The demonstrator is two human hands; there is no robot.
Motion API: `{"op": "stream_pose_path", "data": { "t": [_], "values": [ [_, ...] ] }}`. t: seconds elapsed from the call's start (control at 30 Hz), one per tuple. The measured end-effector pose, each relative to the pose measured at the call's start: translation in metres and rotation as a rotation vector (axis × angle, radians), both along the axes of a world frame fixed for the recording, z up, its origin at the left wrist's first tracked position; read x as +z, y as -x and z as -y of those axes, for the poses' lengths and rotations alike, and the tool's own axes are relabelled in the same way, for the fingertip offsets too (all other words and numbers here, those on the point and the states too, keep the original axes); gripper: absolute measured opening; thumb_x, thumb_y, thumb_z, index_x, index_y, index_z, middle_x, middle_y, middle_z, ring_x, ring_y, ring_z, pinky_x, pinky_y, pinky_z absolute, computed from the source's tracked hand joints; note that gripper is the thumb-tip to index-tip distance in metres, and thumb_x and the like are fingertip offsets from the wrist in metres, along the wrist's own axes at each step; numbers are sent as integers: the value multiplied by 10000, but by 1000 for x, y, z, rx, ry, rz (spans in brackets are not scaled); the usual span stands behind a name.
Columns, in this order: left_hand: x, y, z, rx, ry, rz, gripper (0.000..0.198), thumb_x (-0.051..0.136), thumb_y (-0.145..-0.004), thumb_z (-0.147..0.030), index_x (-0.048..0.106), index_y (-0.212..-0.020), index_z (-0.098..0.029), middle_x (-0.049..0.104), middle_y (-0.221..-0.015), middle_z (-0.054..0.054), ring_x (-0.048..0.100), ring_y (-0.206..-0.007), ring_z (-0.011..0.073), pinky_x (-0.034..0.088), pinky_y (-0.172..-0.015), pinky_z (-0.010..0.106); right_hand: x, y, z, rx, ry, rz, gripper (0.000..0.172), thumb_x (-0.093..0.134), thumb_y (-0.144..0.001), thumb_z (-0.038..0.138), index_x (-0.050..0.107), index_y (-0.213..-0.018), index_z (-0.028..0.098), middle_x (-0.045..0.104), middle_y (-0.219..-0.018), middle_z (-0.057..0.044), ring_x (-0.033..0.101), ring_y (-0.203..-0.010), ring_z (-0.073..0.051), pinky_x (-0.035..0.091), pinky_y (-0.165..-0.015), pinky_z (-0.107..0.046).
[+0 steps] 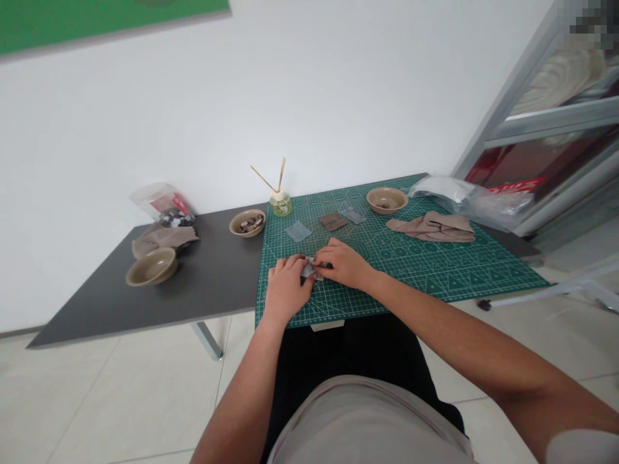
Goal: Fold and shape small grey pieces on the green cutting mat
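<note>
Over the green cutting mat (401,264), both hands meet at a small pale piece that looks like a little plastic bag (307,270). My left hand (286,283) has its fingers and thumb closed on its left and near side. My right hand (347,263) pinches at its right side, its fingertips close to the left ones. A small dark spot shows under the right fingers; I cannot tell what it is. Just beyond lie two flat, see-through bags (298,231) and a brown square of cloth (333,222).
A bowl of small brown pieces (247,223) and a reed diffuser (281,202) stand at the back. Another bowl (387,200), a crumpled brown cloth (435,227) and clear plastic packaging (471,198) are right. At left are a bowl (152,267), a cloth (159,240) and a tipped clear jar (162,200).
</note>
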State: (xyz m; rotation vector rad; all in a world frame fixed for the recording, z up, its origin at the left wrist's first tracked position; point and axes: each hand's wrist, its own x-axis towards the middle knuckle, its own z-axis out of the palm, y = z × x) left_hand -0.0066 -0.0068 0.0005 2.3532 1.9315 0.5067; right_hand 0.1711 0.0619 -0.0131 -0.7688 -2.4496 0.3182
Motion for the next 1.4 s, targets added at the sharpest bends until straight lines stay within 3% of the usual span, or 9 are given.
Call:
{"op": "stream_pose_path", "data": {
  "t": [0.17, 0.3, 0.5, 0.67, 0.8, 0.93, 1.17, 1.4],
  "values": [
    [0, -1, 0, 6, 10, -8, 277, 564, -901, -353, 631, -1155, -265, 627, -1324, 45, 515, -1184, 278, 429, -954, 450, 0, -2, 4, -71, 2, -24, 100, 726, -797, 206, 656, -730, 183, 680, -797, -21, 530, -787, -185, 375, -826, -333],
    [1, -2, 1, 13, 21, -17, 305, 545, -911, -365, 622, -1187, -260, 618, -1339, 50, 506, -1193, 279, 422, -967, 454, -2, -1, 4, -139, -31, 8, 88, 665, -850, 180, 672, -762, 178, 681, -817, -39, 524, -813, -198, 370, -837, -349],
    [4, -3, 2, 15, 29, -19, 296, 542, -908, -354, 625, -1179, -266, 616, -1331, 53, 506, -1183, 281, 421, -972, 462, -4, 0, 2, -43, -35, 13, 102, 624, -892, 200, 690, -817, 184, 700, -847, -37, 538, -827, -197, 379, -854, -347],
    [4, -3, 2, 17, 35, -23, 288, 537, -911, -350, 624, -1171, -263, 611, -1340, 53, 503, -1188, 277, 419, -975, 456, -2, -2, 5, -88, -28, 20, 92, 691, -832, 231, 653, -761, 187, 651, -811, -33, 500, -815, -199, 378, -832, -339],
    [3, -2, 2, 7, 25, -30, 306, 535, -912, -362, 614, -1188, -255, 612, -1337, 52, 507, -1180, 279, 423, -961, 458, -4, -2, 3, -142, -45, 45, 88, 636, -873, 191, 647, -787, 179, 663, -843, -44, 513, -837, -204, 367, -859, -352],
    [2, -3, 2, 14, 22, -35, 298, 527, -915, -360, 617, -1177, -250, 616, -1335, 58, 509, -1175, 285, 423, -949, 461, -4, 0, 0, -56, -15, 25, 88, 602, -902, 186, 664, -840, 179, 687, -865, -39, 538, -832, -192, 373, -864, -344],
    [3, -4, 2, 17, 23, -33, 280, 529, -911, -345, 620, -1162, -260, 613, -1337, 54, 509, -1178, 283, 421, -958, 461, 1, -2, 5, -42, -12, -7, 134, 685, -814, 212, 613, -701, 197, 633, -775, -22, 495, -787, -192, 384, -811, -328],
    [4, -5, 3, 20, 34, -38, 304, 516, -918, -357, 614, -1191, -262, 609, -1338, 58, 506, -1181, 285, 418, -965, 469, -4, 0, 1, -28, -34, 22, 96, 604, -897, 200, 659, -819, 192, 679, -879, -42, 521, -831, -199, 369, -862, -356]
  ]
}}
